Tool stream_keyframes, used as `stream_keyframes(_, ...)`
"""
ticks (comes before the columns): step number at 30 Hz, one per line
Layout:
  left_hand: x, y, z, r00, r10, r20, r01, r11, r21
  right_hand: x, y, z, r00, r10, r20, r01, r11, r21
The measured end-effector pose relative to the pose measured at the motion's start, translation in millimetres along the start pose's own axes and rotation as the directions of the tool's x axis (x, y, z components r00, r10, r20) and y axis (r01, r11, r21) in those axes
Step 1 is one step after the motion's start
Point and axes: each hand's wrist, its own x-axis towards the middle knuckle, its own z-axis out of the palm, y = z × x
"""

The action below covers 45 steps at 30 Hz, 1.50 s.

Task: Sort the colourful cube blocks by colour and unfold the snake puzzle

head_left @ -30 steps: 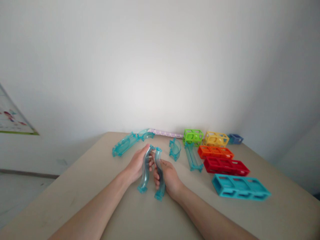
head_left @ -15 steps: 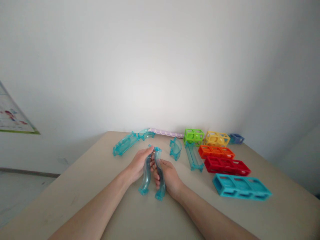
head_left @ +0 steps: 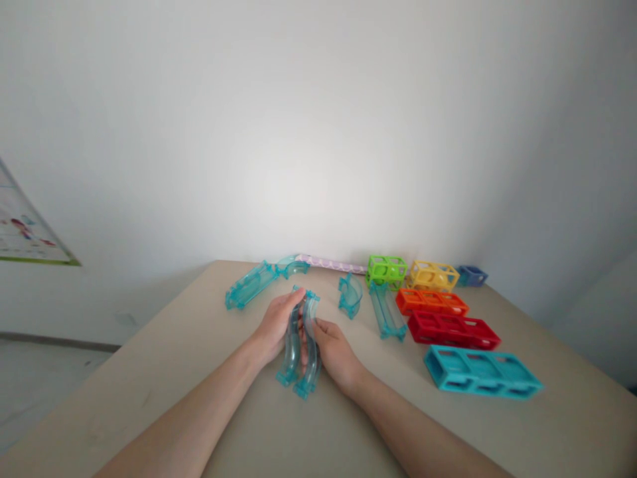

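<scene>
Two clear teal, S-curved marble-run track pieces are held side by side above the near middle of the table. My left hand point(head_left: 277, 324) is closed on the left curved track piece point(head_left: 292, 352), thumb near its upper end. My right hand point(head_left: 334, 345) grips the right curved track piece point(head_left: 312, 355), with the thumb on its side and the other fingers partly hidden behind the clear plastic. The two pieces lie close together at their upper ends; whether they touch there I cannot tell.
Straight teal tracks point(head_left: 249, 287) lie at the back left, beside a curved piece point(head_left: 293, 267). A short curved piece point(head_left: 350, 296) and a straight track point(head_left: 387, 313) lie right of centre. Green point(head_left: 387, 271), yellow point(head_left: 432, 275), orange point(head_left: 432, 303), red point(head_left: 454, 330) and turquoise point(head_left: 482, 373) frame blocks line the right.
The right curved track piece has swung left, its lower end now nearer the left piece. My right hand has shifted slightly with it, while my left hand stays nearly still.
</scene>
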Motion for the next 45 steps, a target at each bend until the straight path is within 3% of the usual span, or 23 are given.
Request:
stream_keyframes(7,6,-2,-2.1,0.98,0.139,-0.144,-0.145,0.989,-0.033,6,11,-3,0.991,-0.098,-0.09,0.084,0.985,-0.148)
stream_keyframes(15,8,0,-2.9,0.974,0.114,-0.195,-0.138,0.984,-0.113,2,4,-1,0.978,-0.118,-0.17,0.09,0.982,-0.165)
stream_keyframes(18,9,5,-5.1,0.971,0.103,-0.217,-0.149,0.967,-0.208,-3,-6,-5,0.951,-0.196,-0.239,0.132,0.957,-0.258)
stream_keyframes(21,12,8,-10.6,0.96,0.101,-0.261,-0.172,0.949,-0.265,-12,-19,-12,0.906,-0.353,-0.235,0.158,0.796,-0.585)
stream_keyframes(25,16,1,-14.9,0.959,-0.008,-0.282,-0.031,0.991,-0.132,-28,-36,-15,0.865,-0.497,-0.072,0.135,0.37,-0.919)
stream_keyframes(28,14,-8,-12.5,0.991,0.066,-0.114,-0.055,0.994,0.094,-40,-43,-7,0.855,-0.519,0.007,0.102,0.154,-0.983)
stream_keyframes(31,10,-14,-9.6,0.984,0.104,0.143,-0.136,0.963,0.232,-48,-43,5,0.862,-0.499,0.092,0.154,0.083,-0.985)
stream_keyframes(34,8,-16,-10.9,0.978,0.055,0.203,-0.104,0.966,0.238,-49,-38,10,0.872,-0.478,0.104,0.149,0.056,-0.987)
stream_keyframes(38,9,-15,-13.8,0.984,0.023,0.177,-0.057,0.98,0.189,-43,-35,6,0.902,-0.43,0.039,0.05,0.013,-0.999)
stream_keyframes(45,14,-9,-14.2,0.988,0.139,-0.059,-0.112,0.936,0.332,-43,-38,0,0.924,-0.373,-0.084,-0.097,-0.015,-0.995)
